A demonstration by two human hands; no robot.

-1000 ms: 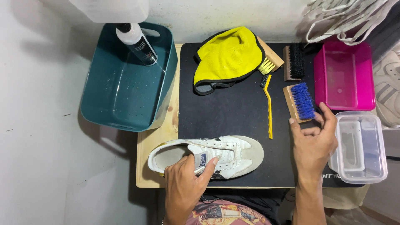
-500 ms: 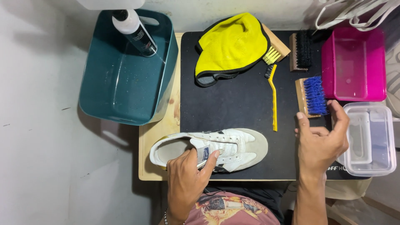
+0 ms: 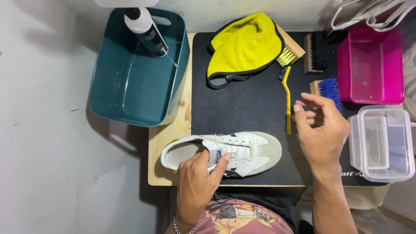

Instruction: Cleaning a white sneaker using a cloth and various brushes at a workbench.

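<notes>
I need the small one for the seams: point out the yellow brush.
The yellow brush lies on the black mat, right of centre, just below the yellow cloth and left of the raised right hand.

Black mat (image 3: 242,108): open patch in the middle, between yellow cloth (image 3: 245,45) above and white sneaker (image 3: 225,154) below. Thin yellow brush (image 3: 286,97) lies along that patch's right edge. Right hand (image 3: 323,130) hovers beyond it, hiding most of the blue brush (image 3: 329,89). Right flank crowded: pink tub (image 3: 370,65), clear lidded box (image 3: 381,143), black brush (image 3: 316,52). Left flank walled by teal basin (image 3: 130,86) holding a bottle (image 3: 147,30). Left hand (image 3: 197,184) rests on the sneaker's opening.
</notes>
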